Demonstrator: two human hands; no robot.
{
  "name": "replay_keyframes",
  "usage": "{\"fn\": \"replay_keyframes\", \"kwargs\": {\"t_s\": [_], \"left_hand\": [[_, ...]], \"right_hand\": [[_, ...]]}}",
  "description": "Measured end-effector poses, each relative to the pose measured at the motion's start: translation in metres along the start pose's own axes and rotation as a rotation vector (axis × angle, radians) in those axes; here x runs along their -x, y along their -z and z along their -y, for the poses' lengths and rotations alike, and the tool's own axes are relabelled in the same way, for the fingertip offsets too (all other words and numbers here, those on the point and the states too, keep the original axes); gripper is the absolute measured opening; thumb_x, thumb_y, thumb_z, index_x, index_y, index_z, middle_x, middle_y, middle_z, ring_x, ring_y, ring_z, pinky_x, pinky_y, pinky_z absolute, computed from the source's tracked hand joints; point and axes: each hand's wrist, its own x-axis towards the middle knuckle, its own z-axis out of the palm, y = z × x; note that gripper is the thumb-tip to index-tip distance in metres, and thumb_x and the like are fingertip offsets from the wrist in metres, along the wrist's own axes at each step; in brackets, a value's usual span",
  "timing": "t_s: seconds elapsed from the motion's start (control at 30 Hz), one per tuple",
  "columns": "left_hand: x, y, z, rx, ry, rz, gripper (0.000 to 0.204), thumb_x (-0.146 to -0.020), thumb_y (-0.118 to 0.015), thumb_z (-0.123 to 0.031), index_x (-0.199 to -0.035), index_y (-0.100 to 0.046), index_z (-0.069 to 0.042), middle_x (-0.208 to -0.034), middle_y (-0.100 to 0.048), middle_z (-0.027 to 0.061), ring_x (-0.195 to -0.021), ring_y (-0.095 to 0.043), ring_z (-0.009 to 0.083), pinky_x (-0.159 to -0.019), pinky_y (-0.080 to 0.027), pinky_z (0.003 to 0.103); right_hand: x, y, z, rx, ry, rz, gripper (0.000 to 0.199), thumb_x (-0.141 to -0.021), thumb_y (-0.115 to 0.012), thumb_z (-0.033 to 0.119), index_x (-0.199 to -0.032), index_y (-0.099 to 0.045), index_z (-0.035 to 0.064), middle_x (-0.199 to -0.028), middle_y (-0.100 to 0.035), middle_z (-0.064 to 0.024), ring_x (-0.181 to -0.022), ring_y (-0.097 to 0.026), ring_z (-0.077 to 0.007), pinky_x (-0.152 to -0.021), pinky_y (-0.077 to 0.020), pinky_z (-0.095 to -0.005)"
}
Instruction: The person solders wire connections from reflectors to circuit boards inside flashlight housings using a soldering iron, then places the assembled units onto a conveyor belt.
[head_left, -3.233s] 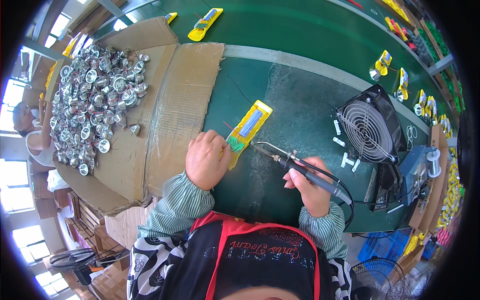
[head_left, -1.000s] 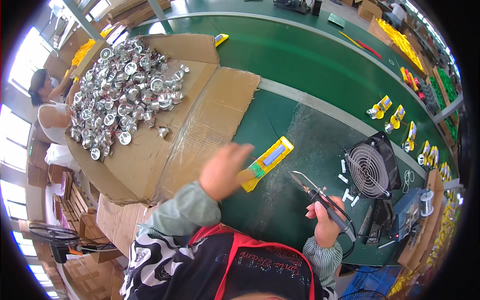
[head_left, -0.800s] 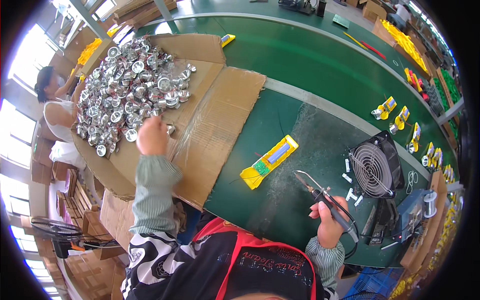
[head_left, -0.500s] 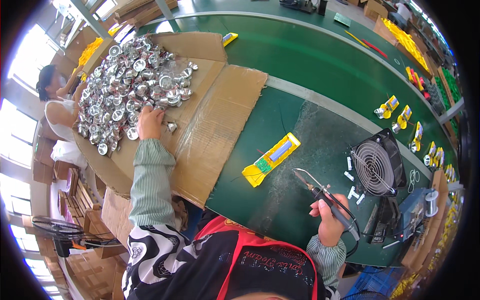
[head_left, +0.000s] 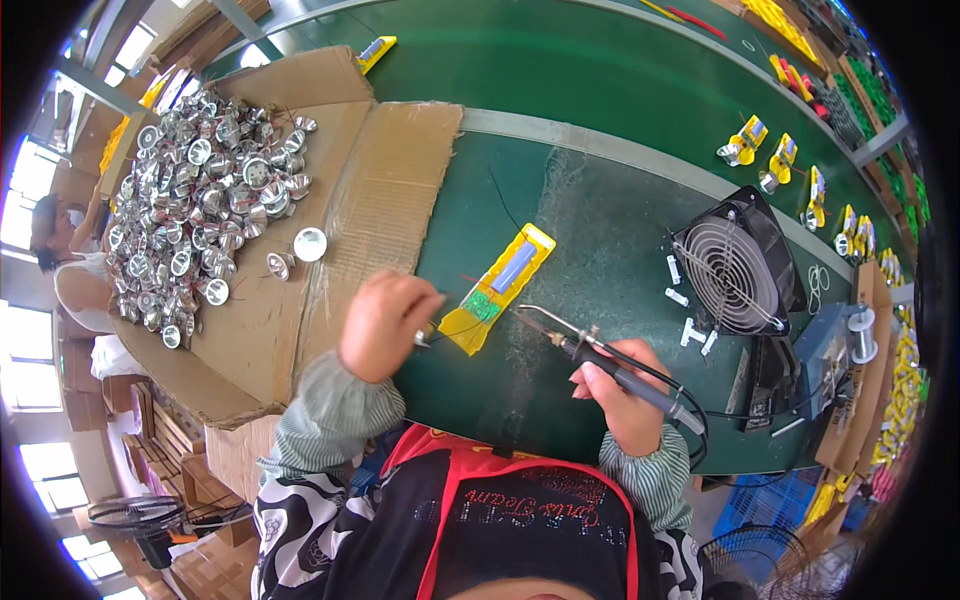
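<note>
"What's in the cardboard box (head_left: pixel 240 352) at left?"
"A heap of silver reflectors (head_left: pixel 200 225), too many to count; two more (head_left: pixel 311 244) lie apart on bare cardboard."
"And the left hand (head_left: pixel 380 325)?"
"Left of centre, fingers curled in, blurred. One shiny piece (head_left: pixel 423 338) shows beneath; I can't tell whether it's gripped."
"The yellow housing (head_left: pixel 467 332)?"
"One, mid-frame, containing one blue cell (head_left: pixel 515 265) and one green board (head_left: pixel 481 306)."
"Right hand (head_left: pixel 625 400)?"
"Right of centre, wrapped round one soldering iron (head_left: pixel 642 388)."
"Beyond it?"
"Four white pieces (head_left: pixel 674 270), one black fan (head_left: pixel 740 265), and at least five yellow units (head_left: pixel 752 130) upper right."
</note>
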Motion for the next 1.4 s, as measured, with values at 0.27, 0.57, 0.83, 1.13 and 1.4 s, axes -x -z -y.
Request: {"fn": "replay_keyframes", "kwargs": {"t_s": [0.27, 0.57, 0.83, 1.13, 1.4], "left_hand": [[0.005, -0.028, -0.009, 0.054, 0.018, 0.142, 0.007, -0.076, -0.064, -0.01, -0.076, -0.06, -0.004, -0.066, -0.056, 0.0079, -0.066, -0.052, 0.0254, -0.063, -0.041, 0.036], [0.005, -0.029, -0.006, 0.065, 0.007, 0.139, 0.008, -0.076, -0.063, -0.01, -0.074, -0.059, -0.004, -0.065, -0.054, 0.0077, -0.067, -0.051, 0.0251, -0.062, -0.041, 0.036], [0.004, -0.03, -0.005, 0.071, 0.024, 0.142, 0.007, -0.077, -0.064, -0.011, -0.075, -0.061, -0.004, -0.066, -0.055, 0.0076, -0.067, -0.051, 0.0249, -0.062, -0.041, 0.036], [0.003, -0.03, -0.007, 0.061, 0.032, 0.149, 0.007, -0.077, -0.064, -0.011, -0.076, -0.063, -0.004, -0.066, -0.056, 0.0077, -0.068, -0.052, 0.0245, -0.062, -0.042, 0.036], [0.005, -0.03, -0.007, 0.042, 0.049, 0.175, 0.008, -0.077, -0.065, -0.012, -0.077, -0.063, -0.004, -0.07, -0.056, 0.0086, -0.068, -0.053, 0.0248, -0.062, -0.042, 0.036]], "right_hand": [[-0.014, -0.017, -0.009, -0.016, -0.021, 0.097, 0.016, -0.08, -0.063, 0.001, -0.092, -0.056, -0.0056, -0.074, -0.065, -0.0111, -0.062, -0.063, -0.0119, -0.057, -0.0525, -0.0245], [-0.021, -0.021, -0.015, -0.026, -0.056, 0.127, 0.016, -0.08, -0.063, 0.0, -0.092, -0.055, -0.0058, -0.074, -0.065, -0.0112, -0.063, -0.063, -0.0121, -0.057, -0.0526, -0.0244], [-0.023, -0.02, -0.017, -0.016, -0.039, 0.144, 0.015, -0.079, -0.062, -0.001, -0.092, -0.055, -0.0059, -0.075, -0.065, -0.0116, -0.063, -0.063, -0.0125, -0.057, -0.0526, -0.0247], [-0.018, -0.013, -0.008, -0.027, -0.057, 0.084, 0.016, -0.078, -0.063, -0.001, -0.092, -0.055, -0.0058, -0.074, -0.066, -0.0125, -0.062, -0.063, -0.0129, -0.057, -0.0528, -0.0252], [-0.01, -0.007, -0.007, 0.012, -0.016, 0.079, 0.016, -0.078, -0.063, 0.0, -0.091, -0.055, -0.0058, -0.074, -0.066, -0.0121, -0.062, -0.063, -0.013, -0.058, -0.0524, -0.0249]]}}
